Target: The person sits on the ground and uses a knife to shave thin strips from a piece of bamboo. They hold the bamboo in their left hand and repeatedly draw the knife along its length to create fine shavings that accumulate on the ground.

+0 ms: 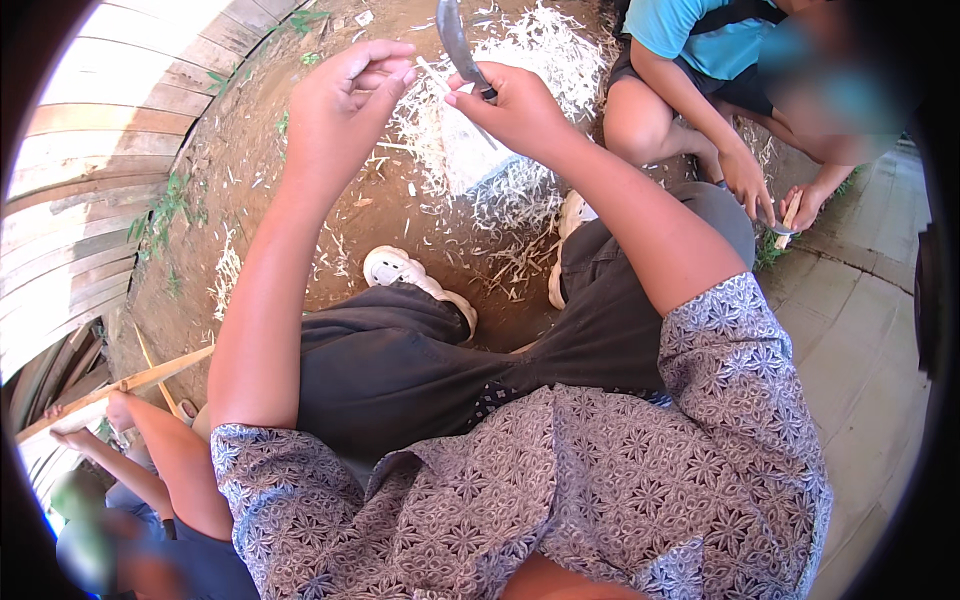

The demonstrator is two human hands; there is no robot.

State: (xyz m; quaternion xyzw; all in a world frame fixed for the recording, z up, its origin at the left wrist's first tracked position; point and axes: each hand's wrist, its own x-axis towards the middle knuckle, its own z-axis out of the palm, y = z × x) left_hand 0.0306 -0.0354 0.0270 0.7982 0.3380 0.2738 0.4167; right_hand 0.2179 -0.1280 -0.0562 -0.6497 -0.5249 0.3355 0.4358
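1. Thin pale sliver [433,74]: a slender strip of wood or cane, held in the air between the two raised hands, above the heap of shavings. Its near end is pinched; its far end meets the blade.
2. Left hand [345,105]: thumb and forefinger are closed to a fine pinch on the sliver's end, the other fingers curled loosely. A light, steady pinch appears best, since the strip looks easily snapped.
3. Right hand [515,105]: wrapped fully around the handle of a knife, thumb forward near the sliver. The thumb probably serves as a brace, so the cut would stay shallow.
4. Knife [452,40]: a curved grey blade, tip pointing up and away from the body. Judged from this pose, the edge should be drawn at a low angle along the strip, away from the pinching fingers.
5. Shavings [530,60]: a thick pale pile on the bare earth just beyond the hands, thinning into scattered curls toward the feet.
6. White shoes [405,272]: planted on the earth on either side of the pile, below the dark trousers [400,360].
7. Second person [700,60]: seated at the upper right in a blue shirt, hands near a small pale stick; well apart from the work.
8. Third person [150,440]: an arm at the lower left, holding a long wooden slat [120,385].
9. Plank wall [90,150]: curves along the left.
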